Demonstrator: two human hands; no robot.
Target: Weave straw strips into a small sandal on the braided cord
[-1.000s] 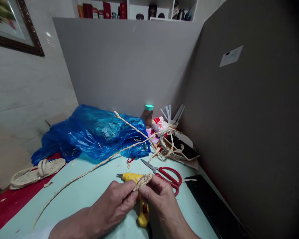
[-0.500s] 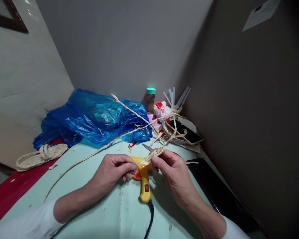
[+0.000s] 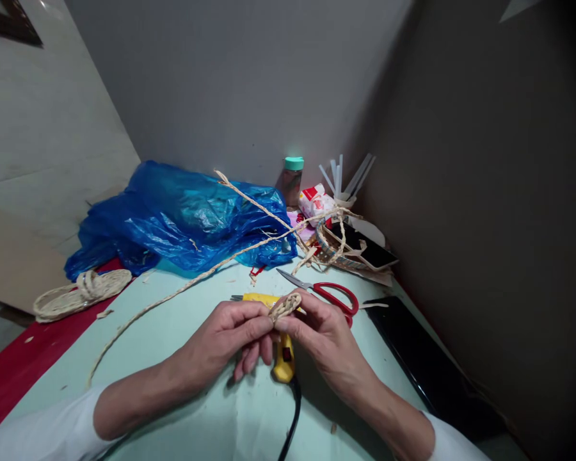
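A small piece of braided straw (image 3: 287,308) is pinched between my two hands, above the table. My left hand (image 3: 242,333) is closed on its near left end with thumb and forefinger, the other fingers curled below. My right hand (image 3: 322,330) grips its right side between thumb and fingers. Under the hands lies a yellow hot glue gun (image 3: 284,365), its middle partly hidden and its black cord running toward me. Just beyond my right hand are scissors with red handles (image 3: 338,296), blades pointing left.
A long straw cord (image 3: 182,286) crosses the pale green table. A woven straw sandal (image 3: 84,293) lies at left, a blue plastic bag (image 3: 182,221) behind. Glue sticks (image 3: 338,176), a jar with a green lid (image 3: 292,180) and a phone (image 3: 367,246) stand or lie at back right; a black flat object (image 3: 422,352) at right.
My left hand has moved right and now touches the braided piece, which has come left and lower with my right hand. The scissors' red handles now show. The view has shifted slightly.
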